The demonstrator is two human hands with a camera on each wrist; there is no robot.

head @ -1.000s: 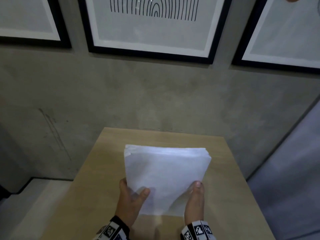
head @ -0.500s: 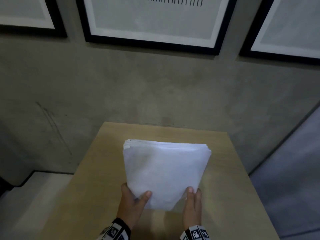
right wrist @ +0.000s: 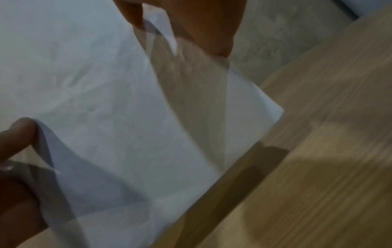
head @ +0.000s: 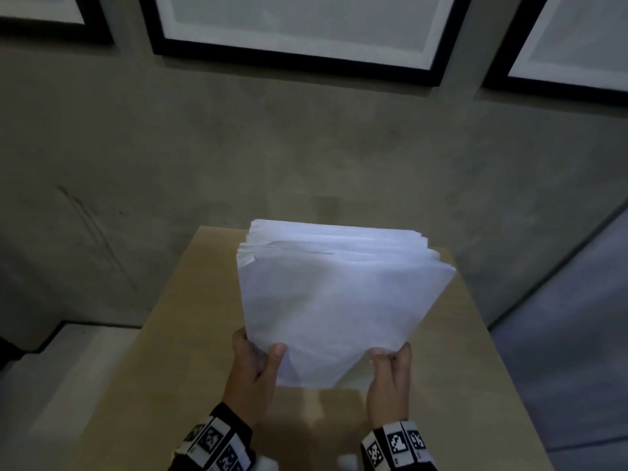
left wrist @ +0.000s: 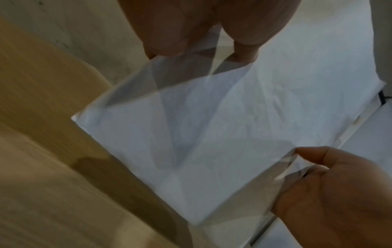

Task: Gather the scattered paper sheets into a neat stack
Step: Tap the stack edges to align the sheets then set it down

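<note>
A thick stack of white paper sheets stands tilted over the light wooden table, with its top edges unevenly fanned. My left hand grips the lower left corner, thumb on the front face. At the lower right corner my right hand pinches the stack. In the left wrist view the paper stack stretches from my left hand to my right hand. The right wrist view shows the paper stack under my right hand, with my left hand opposite. Whether the bottom edge touches the table I cannot tell.
The table stands against a grey concrete wall. Black-framed pictures hang above. Pale floor lies to the left of the table, and a grey surface to the right.
The stack has risen toward me and its top edges have fanned apart. Both hands have kept their hold on the lower corners.
</note>
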